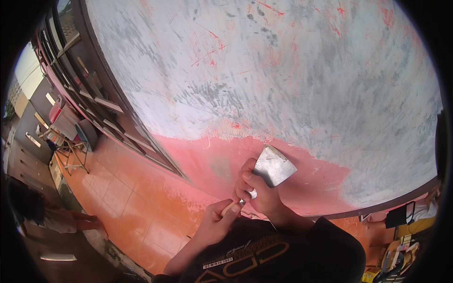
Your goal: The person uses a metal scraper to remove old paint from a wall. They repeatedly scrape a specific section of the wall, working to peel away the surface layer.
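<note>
My right hand (pixel 260 187) grips a metal scraper with a wide flat blade (pixel 275 165), its fingers near the base of the blade. The blade is tilted up in front of the wall; whether its edge touches the wall I cannot tell. Just below and to the left, my left hand (pixel 221 219) is closed on a light wooden handle with a metal ferrule (pixel 231 207). Whether this handle belongs to the same scraper is unclear. Behind both hands, the wall's lower part (pixel 191 152) is pink, and above it spreads a patchy grey-white coat (pixel 283 88) with red scratches.
A dark-framed louvred window (pixel 106 95) borders the wall at left, above an orange tiled floor (pixel 124 198). Further off stand a wooden stand (pixel 76 155) and tubs (pixel 65 120). A person (pixel 63 221) is at lower left, another (pixel 421 210) at right, near a cluttered chair (pixel 393 254).
</note>
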`<state>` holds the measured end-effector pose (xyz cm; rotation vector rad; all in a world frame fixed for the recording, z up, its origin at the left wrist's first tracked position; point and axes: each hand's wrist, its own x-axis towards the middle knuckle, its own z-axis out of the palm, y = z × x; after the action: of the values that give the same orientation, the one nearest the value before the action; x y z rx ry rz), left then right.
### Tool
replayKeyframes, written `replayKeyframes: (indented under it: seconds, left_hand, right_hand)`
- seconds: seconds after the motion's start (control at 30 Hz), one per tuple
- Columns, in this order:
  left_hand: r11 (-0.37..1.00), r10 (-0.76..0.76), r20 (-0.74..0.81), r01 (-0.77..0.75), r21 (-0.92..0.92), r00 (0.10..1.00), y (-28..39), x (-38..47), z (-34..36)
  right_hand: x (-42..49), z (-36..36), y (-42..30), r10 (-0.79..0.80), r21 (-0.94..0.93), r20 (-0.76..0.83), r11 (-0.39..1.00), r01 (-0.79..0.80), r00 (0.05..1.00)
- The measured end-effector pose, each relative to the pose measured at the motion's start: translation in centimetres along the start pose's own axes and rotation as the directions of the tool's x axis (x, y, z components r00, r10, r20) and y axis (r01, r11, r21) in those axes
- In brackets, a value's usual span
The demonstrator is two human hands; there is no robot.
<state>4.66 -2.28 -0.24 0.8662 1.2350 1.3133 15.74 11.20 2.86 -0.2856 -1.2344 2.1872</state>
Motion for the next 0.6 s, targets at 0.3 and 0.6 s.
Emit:
replayKeyframes:
  seconds: [0.3,0.6]
  left_hand:
    - [1.0,-0.009,0.006,0.009,0.005,1.0,-0.1,-0.3,0.5]
    - [0.999,0.037,-0.017,-0.038,-0.03,0.999,0.4,-0.4,1.0]
  right_hand:
    - [-0.5,0.3,-0.6,-0.045,-0.073,-0.007,0.996,0.044,0.999]
    - [-0.5,0.4,-0.2,-0.021,0.037,-0.031,0.999,0.023,0.999]
